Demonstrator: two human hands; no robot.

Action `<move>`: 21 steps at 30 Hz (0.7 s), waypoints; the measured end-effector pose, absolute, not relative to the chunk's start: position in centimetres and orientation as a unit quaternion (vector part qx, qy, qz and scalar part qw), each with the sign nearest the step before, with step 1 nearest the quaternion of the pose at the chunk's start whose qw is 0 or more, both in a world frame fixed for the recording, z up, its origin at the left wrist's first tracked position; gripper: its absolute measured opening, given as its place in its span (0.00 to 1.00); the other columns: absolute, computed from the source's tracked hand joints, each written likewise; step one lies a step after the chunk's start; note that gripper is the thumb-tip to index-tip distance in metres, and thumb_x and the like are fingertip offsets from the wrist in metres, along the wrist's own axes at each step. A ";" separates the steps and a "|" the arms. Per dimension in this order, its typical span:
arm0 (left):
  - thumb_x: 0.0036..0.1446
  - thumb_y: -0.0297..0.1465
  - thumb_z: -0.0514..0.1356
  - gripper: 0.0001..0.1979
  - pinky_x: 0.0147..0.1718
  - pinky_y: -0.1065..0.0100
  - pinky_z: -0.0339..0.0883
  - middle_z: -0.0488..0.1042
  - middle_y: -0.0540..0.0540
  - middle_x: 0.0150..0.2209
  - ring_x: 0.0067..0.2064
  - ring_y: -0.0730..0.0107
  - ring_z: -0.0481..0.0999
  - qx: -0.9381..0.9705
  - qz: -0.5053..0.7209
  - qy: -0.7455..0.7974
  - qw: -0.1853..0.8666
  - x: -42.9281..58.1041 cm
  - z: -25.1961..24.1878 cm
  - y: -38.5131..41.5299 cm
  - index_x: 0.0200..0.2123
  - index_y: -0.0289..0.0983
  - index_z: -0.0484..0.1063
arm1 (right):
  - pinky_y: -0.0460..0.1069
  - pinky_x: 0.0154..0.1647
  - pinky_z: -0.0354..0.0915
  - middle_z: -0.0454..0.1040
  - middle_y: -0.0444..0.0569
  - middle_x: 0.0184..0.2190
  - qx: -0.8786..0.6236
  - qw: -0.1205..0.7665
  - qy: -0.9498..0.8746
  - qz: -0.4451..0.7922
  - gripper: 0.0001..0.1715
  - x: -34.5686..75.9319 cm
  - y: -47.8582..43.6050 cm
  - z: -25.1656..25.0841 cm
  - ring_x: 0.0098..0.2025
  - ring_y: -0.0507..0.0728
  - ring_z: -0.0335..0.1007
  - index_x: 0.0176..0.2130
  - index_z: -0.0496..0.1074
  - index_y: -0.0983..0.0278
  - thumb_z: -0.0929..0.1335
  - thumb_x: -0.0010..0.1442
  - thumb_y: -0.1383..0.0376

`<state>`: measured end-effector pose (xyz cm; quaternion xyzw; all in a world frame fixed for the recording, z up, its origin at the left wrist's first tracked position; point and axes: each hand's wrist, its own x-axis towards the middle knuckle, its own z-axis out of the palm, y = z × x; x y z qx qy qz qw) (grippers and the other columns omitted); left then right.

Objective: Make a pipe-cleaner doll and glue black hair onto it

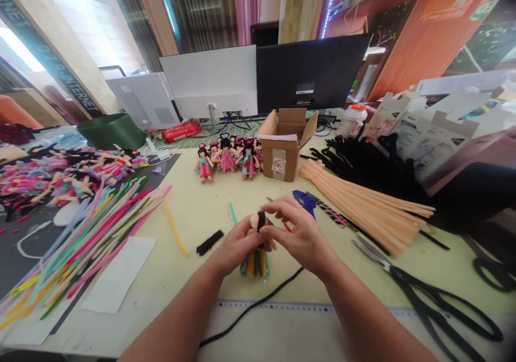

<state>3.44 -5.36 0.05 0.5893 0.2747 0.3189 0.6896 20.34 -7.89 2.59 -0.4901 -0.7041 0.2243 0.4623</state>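
A small doll [255, 264] with a striped green and yellow skirt stands upright between my hands. My left hand [237, 245] is closed around its upper body. Along the side of its pale head runs a black fuzzy strip [261, 221], which the thumb and fingers of my right hand [299, 234] pinch from the right. Fingers partly hide the doll's middle. A short black fuzzy bundle [210, 242] lies left of my left hand. Behind my right hand is a blue glue gun [305, 202], partly covered, its black cord [258, 304] trailing toward the front edge.
Finished dolls [226, 155] stand by an open cardboard box [284, 160]. Coloured pipe cleaners [105, 227] are piled left, with white paper [120, 273]. At right lie peach pipe cleaners [358, 201], a black pile [363, 160] and large scissors [403, 281]. A ruler [278, 306] runs along the front.
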 end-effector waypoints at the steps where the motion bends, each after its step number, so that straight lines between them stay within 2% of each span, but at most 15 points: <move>1: 0.59 0.37 0.59 0.12 0.37 0.67 0.66 0.72 0.46 0.32 0.34 0.71 0.72 0.588 0.326 0.271 0.689 3.4 0.1 -5.3 0.39 0.34 0.66 | 0.49 0.40 0.65 0.70 0.46 0.40 -0.486 0.473 -0.699 0.229 0.18 20.5 -7.9 2.6 0.40 0.54 0.66 0.45 0.73 0.58 0.72 0.54 0.69; 4: 0.58 0.36 0.60 0.12 0.39 0.66 0.66 0.72 0.46 0.33 0.35 0.70 0.72 0.587 0.331 0.269 0.688 3.1 0.1 -5.3 0.40 0.34 0.66 | 0.50 0.42 0.66 0.69 0.47 0.42 -0.482 0.485 -0.699 0.210 0.16 20.7 -8.0 2.8 0.41 0.54 0.67 0.46 0.73 0.57 0.71 0.57 0.68; 9: 0.58 0.35 0.60 0.11 0.39 0.66 0.65 0.69 0.46 0.35 0.36 0.70 0.70 0.604 0.328 0.262 0.678 3.0 0.2 -5.3 0.40 0.35 0.65 | 0.53 0.47 0.64 0.69 0.48 0.40 -0.467 0.472 -0.728 0.171 0.15 20.4 -8.2 2.9 0.44 0.57 0.67 0.44 0.74 0.58 0.72 0.55 0.67; 21: 0.57 0.31 0.57 0.06 0.38 0.68 0.63 0.67 0.46 0.35 0.39 0.67 0.68 0.688 0.338 0.305 0.565 2.8 1.7 -6.0 0.37 0.36 0.66 | 0.54 0.42 0.66 0.69 0.48 0.37 -0.446 0.468 -0.755 0.106 0.13 19.8 -8.8 3.3 0.41 0.57 0.67 0.43 0.73 0.57 0.72 0.56 0.67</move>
